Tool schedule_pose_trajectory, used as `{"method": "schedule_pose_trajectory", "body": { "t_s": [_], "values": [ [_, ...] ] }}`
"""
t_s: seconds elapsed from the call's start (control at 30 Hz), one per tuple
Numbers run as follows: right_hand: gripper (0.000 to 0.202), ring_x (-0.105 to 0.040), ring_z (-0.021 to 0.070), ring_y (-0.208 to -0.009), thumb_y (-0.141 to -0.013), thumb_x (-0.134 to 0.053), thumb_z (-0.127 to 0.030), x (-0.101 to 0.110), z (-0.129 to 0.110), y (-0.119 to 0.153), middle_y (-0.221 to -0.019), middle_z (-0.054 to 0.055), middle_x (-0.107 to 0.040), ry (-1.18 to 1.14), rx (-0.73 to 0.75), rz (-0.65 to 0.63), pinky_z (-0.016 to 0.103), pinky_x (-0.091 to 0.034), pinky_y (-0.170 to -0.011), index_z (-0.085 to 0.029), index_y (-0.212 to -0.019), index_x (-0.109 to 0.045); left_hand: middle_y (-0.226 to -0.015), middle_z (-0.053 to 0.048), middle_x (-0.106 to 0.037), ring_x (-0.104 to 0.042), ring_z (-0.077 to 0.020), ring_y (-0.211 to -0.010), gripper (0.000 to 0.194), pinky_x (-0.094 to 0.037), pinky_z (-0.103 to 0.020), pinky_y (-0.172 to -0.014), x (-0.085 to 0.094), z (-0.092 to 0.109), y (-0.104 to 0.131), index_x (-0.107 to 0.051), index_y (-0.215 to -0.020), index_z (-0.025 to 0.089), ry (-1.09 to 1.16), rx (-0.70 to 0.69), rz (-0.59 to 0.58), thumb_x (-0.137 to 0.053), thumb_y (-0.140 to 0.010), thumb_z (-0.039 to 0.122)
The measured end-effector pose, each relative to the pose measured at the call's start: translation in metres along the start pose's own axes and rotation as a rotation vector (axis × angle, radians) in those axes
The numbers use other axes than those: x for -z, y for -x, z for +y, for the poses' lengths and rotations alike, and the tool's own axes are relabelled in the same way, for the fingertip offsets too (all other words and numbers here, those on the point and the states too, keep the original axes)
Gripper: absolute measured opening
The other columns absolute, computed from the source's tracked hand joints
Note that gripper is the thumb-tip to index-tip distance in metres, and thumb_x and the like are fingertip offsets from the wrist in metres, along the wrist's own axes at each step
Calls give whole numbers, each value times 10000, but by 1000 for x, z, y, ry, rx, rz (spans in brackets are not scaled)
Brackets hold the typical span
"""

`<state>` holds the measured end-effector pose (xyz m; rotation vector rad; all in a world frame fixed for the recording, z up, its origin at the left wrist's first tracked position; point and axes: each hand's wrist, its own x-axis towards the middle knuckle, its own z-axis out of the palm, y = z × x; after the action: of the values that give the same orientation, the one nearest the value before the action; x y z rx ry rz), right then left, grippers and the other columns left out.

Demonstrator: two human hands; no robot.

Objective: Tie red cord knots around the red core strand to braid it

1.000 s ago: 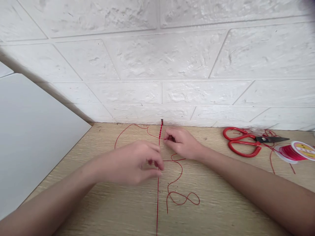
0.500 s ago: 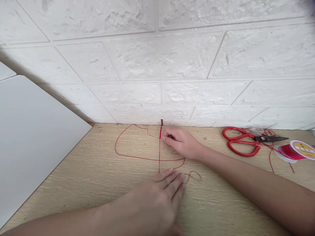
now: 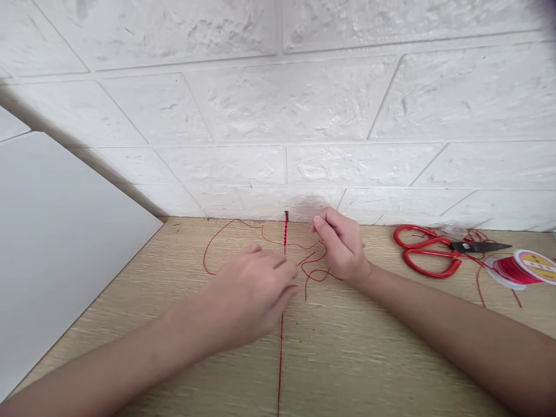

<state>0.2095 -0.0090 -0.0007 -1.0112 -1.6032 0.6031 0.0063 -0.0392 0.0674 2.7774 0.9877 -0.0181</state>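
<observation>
A short knotted red cord [image 3: 285, 230] hangs from a small dark nail [image 3: 286, 213] at the foot of the wall. One straight red strand [image 3: 280, 359] runs from it down to the bottom edge. Thin red thread [image 3: 207, 243] loops out to the left, and more curls lie on the right. My left hand [image 3: 256, 289] is over the straight strand, blurred, its fingers bent; whether it holds thread is unclear. My right hand [image 3: 341, 240], to the right of the knots, is closed with thumb against the curled fingers, beside the thread; anything in the pinch is too small to see.
Red-handled scissors [image 3: 434, 255] lie on the wooden table [image 3: 200, 359] at the right, touching loose red thread. A spool of red thread [image 3: 516, 269] is beside them. A white board [image 3: 65, 231] stands at the left, and a white brick-pattern wall [image 3: 243, 104] rises behind.
My left hand has risen from the table and moved up and left, its fingers now bent. My right hand has moved right and slightly up, away from the knots. Thread on the right lies differently.
</observation>
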Motion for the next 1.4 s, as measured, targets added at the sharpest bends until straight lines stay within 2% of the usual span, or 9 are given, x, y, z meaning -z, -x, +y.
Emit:
{"method": "schedule_pose_trajectory", "body": {
  "t_s": [0.13,0.2,0.53,0.73,1.0,1.1,1.23,1.3,1.4],
  "values": [
    [217,-486,212,-679,-905,-474,-261,2,-18,14,-693,49,-556,186,468,-145,412,-372,-689,-239,-689,-476,-856,-40,-672,-602,-206,-760,166,-415,-332,-680,3,-20,-3,-597,-863,192,99,200,-74,-564,-915,346],
    [229,-496,219,-675,-879,-486,-264,1,-22,18,-678,50,-570,236,572,-275,416,-358,-673,-245,-652,-464,-843,-21,-669,-589,-191,-747,172,-388,-303,-635,-1,-27,-7,-601,-839,200,212,260,-106,-597,-881,366],
    [442,-271,117,-477,-1013,-359,-353,-3,-7,11,-523,-31,-376,229,296,-759,335,-187,-523,-213,-596,-406,-839,-40,-676,-580,-179,-731,207,-379,-292,-606,-6,-31,-12,-634,-791,186,363,286,-198,-524,-886,334],
    [563,-260,102,-462,-1055,-270,-453,-3,-3,4,-491,-35,-290,244,-14,-527,325,-200,-538,-214,-545,-278,-853,-31,-681,-587,-181,-769,169,-394,-295,-639,15,-47,-2,-661,-802,205,289,298,-290,-520,-864,274],
    [700,-459,124,-488,-1031,-265,-606,-6,6,0,-462,-8,-461,-40,-291,-330,291,-348,-558,-198,-506,-484,-854,12,-669,-581,-147,-738,176,-417,-252,-600,53,-40,14,-650,-842,242,426,249,-366,-578,-904,391],
    [694,-466,128,-482,-1022,-288,-617,-6,6,-1,-450,-8,-473,-110,-345,-328,284,-352,-534,-197,-518,-513,-802,27,-676,-591,-132,-694,196,-447,-235,-590,46,-11,12,-646,-876,239,610,154,-458,-567,-935,407],
    [677,-463,128,-487,-1018,-307,-617,-6,6,-1,-458,-11,-472,-126,-363,-340,277,-345,-517,-194,-540,-531,-1139,3,-708,-665,-123,-999,122,-518,-206,-888,12,33,7,-670,-1032,238,825,-194,-325,-579,-951,250],
    [669,-472,128,-492,-1021,-306,-610,-6,7,-1,-466,-10,-480,-127,-361,-342,275,-349,-519,-193,-551,-536,-1366,-43,-612,-623,-137,-1172,263,-479,-212,-1015,-1,45,6,-631,-1207,239,785,-407,-308,-504,-980,203],
    [657,-480,129,-497,-1025,-306,-600,-6,7,-1,-478,-8,-495,-125,-354,-348,274,-357,-523,-191,-569,-544,-1223,-41,-678,-657,-146,-1073,230,-516,-224,-941,-7,44,7,-635,-1166,253,595,-406,-246,-506,-978,224]
  ]
}}
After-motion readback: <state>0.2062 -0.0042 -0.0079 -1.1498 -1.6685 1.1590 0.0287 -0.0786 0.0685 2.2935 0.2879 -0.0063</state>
